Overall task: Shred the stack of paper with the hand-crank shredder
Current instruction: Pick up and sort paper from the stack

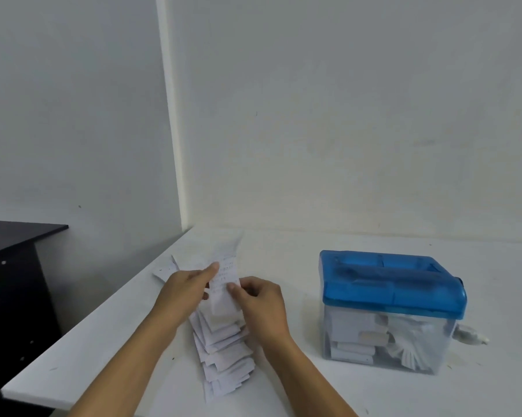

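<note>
Paper: a loose pile of white printed paper slips point(223, 350) lies on the white table point(298, 257).
Left hand point(187, 285): pinches one long white printed slip point(223, 284) over the pile's 12 o'clock end.
Right hand point(261, 299): thumb on the same slip, fingers apparently curled behind it.
Shredder: the clear plastic box with a blue lid point(392, 308) stands at 3 o'clock of the pile, well apart, with shreds inside.

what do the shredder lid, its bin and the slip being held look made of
Shredder lid: glossy translucent blue plastic, by its see-through tint. Bin: clear plastic; shreds show through its walls. Paper slip: thin white printed paper, probably a receipt, by its faint text lines.
</note>
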Tool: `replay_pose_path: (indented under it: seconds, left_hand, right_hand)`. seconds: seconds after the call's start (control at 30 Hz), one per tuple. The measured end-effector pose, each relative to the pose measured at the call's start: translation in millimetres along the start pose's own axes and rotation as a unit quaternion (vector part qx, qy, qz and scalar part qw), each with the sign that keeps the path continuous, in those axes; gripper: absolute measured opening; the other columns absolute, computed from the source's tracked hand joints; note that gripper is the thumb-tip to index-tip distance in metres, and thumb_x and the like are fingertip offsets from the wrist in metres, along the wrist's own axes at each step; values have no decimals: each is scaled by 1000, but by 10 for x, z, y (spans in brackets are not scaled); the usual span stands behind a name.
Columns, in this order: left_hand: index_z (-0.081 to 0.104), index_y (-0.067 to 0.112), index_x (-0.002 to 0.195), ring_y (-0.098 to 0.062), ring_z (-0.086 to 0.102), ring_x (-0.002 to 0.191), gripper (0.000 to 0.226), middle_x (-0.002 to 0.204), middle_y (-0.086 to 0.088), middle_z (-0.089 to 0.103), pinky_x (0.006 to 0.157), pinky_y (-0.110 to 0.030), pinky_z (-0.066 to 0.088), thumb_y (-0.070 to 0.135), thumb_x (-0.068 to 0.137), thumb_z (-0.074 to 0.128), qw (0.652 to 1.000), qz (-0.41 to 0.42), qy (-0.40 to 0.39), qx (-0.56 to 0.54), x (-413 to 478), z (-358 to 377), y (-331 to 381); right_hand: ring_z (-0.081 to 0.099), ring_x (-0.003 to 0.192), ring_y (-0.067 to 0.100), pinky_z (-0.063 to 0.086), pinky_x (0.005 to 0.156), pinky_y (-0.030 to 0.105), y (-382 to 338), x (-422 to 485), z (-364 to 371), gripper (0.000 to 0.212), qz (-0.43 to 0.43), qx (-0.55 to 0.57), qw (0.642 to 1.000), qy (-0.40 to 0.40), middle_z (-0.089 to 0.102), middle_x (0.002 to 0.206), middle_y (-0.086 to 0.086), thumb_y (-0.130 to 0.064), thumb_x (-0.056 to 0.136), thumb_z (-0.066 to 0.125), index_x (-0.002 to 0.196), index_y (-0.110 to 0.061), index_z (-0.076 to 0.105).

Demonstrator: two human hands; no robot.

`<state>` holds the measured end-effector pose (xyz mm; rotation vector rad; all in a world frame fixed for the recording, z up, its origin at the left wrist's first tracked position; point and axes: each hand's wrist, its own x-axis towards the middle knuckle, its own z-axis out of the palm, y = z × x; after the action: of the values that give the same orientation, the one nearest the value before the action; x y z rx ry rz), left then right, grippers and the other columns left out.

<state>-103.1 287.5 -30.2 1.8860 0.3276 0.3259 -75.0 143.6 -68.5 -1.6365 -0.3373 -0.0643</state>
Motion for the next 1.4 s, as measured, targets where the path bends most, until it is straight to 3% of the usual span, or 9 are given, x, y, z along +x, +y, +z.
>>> replay_pose_path:
  seconds: [0.1,0.2,0.4,0.47,0.57,0.7,0.97,1.17,1.4]
  left_hand:
    - [79,19,98,-20,72,98,19,95,2,79,89,-40,57,35,96,69,997,51,-32,-52,-28,-3,184]
    - [81,20,97,-26,74,96,17,96,-3,79,94,-46,56,34,91,74,987,102,-29,-117,-127,-4,491]
    - [79,15,105,-31,73,101,34,103,-7,78,96,-46,55,39,82,73,952,189,-93,-221,-370,167,1193]
    - [78,18,108,-25,74,100,33,104,-2,79,95,-43,57,39,82,71,949,198,-123,-211,-403,344,1351]
    - [76,17,114,-20,73,103,23,106,2,78,91,-37,59,22,92,72,952,207,-147,-171,-357,697,1467]
    - [74,31,96,-5,72,91,18,95,13,77,81,-22,60,13,93,73,958,224,-160,-81,-318,1147,1438]
    - [69,31,98,1,66,90,10,97,21,69,73,-12,55,22,96,70,957,257,-133,32,-333,1477,1281]
    - [69,32,101,3,67,91,15,99,22,70,72,-8,52,21,92,75,953,267,-136,49,-312,1415,1233]
    - [67,33,96,0,69,93,22,100,18,73,79,-11,54,12,93,73,950,269,-156,34,-282,1357,1214]
  right_hand:
    - [64,67,7,49,64,20,-228,-33,-39,15,-32,15,999,-4,69,70,-10,-26,94,69,81,-18,72]
    - [70,78,17,55,69,28,-590,-63,-144,16,-93,5,996,-8,74,84,3,-27,94,68,94,-13,75]
    - [55,57,-5,41,56,10,-1327,-148,-835,23,-172,-84,981,14,67,63,-17,-21,98,61,78,-27,69]
    - [52,54,-5,38,55,9,-1441,-157,-1142,24,-179,-137,974,30,63,58,-19,-21,98,63,75,-28,67]
    - [46,51,0,38,53,16,-1475,-160,-1627,22,-165,-246,953,61,63,62,-4,-27,96,63,78,-20,73]
    - [62,66,17,52,65,27,-1294,-171,-2085,19,-119,-331,931,92,70,72,-2,-28,96,63,82,-23,75]
    - [68,82,14,56,77,24,-961,-201,-2263,14,-69,-365,926,73,73,86,-8,-29,97,63,92,-24,75]
    - [63,81,6,47,65,8,-922,-198,-2216,8,-89,-379,917,82,67,87,-17,-30,97,64,91,-32,69]
    - [62,82,4,53,75,18,-913,-215,-2187,8,-108,-384,913,89,66,86,-22,-33,97,63,91,-37,67]
